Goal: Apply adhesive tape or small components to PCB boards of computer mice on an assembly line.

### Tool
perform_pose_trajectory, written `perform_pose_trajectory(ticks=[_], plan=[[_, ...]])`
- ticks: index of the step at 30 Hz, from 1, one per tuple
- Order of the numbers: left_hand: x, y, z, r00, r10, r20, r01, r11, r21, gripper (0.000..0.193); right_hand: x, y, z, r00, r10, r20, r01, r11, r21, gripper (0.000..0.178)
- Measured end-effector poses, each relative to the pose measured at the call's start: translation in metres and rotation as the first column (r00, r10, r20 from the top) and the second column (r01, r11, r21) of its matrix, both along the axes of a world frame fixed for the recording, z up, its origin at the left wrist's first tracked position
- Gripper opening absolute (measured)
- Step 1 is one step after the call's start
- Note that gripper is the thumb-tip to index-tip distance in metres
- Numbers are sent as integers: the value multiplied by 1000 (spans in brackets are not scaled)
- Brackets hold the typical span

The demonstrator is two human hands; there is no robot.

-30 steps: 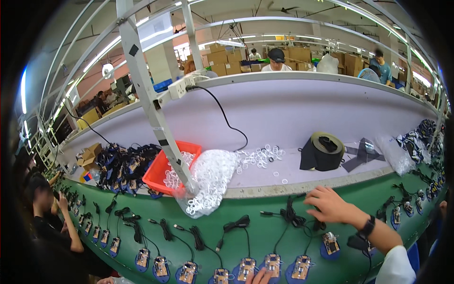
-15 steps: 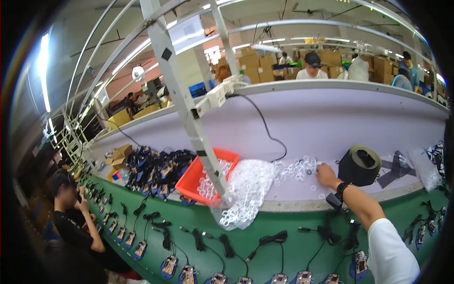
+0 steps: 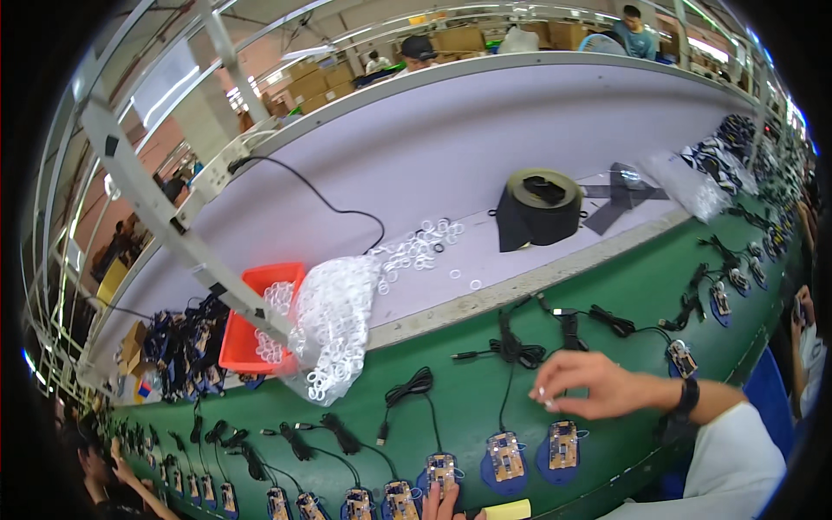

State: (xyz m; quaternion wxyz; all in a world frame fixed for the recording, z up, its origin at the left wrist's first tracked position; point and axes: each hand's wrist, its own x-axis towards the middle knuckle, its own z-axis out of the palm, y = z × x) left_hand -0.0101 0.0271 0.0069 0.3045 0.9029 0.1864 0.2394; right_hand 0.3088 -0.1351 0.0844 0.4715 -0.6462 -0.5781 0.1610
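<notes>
My right hand [image 3: 582, 381] is over the green bench, thumb and fingertips pinched on a small white piece that looks like a ring. Below it lies an opened computer mouse [image 3: 563, 446] with a blue base and bare circuit board. Two fingertips of my left hand [image 3: 440, 504] rest on another opened mouse [image 3: 439, 471]; the rest of this hand is cut off by the lower edge. Beside it is a yellow object [image 3: 507, 510], also cut off. White rings [image 3: 420, 247] lie loose on the shelf, and more fill a clear plastic bag [image 3: 334, 321].
A red bin [image 3: 238, 342] of rings stands behind a slanting metal post [image 3: 178, 221]. On the shelf are a black roll [image 3: 539, 212] and dark strips [image 3: 620, 204]. Mice with bundled cables [image 3: 407, 386] line the bench. Co-workers sit at both ends.
My right hand has come from the loose rings down and nearer, over the mice. Left fingertips now show at the lower edge. The view has turned to the right.
</notes>
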Motion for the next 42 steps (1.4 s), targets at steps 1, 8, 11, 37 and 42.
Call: perform_pose_trajectory(ticks=[1,8,11,37,42], plan=[[0,-5,5,998,-65,-17,66,995,71,16,-15,-19,-9,996,-47,-76,46,999,-19,22],[39,-39,15,950,-304,-69,308,949,70,21,-65,-69,-60,941,-332,69,332,943,12,27],[38,-38,11,951,-303,-65,310,937,162,22,-69,-69,-65,923,-367,111,368,930,16,31],[56,-67,2,837,-543,-69,543,839,-17,25,-73,-64,-58,802,-370,469,484,863,-147,21],[54,-68,2,830,-554,-61,553,833,-33,25,-58,-59,-75,869,-262,420,367,910,-191,30]])
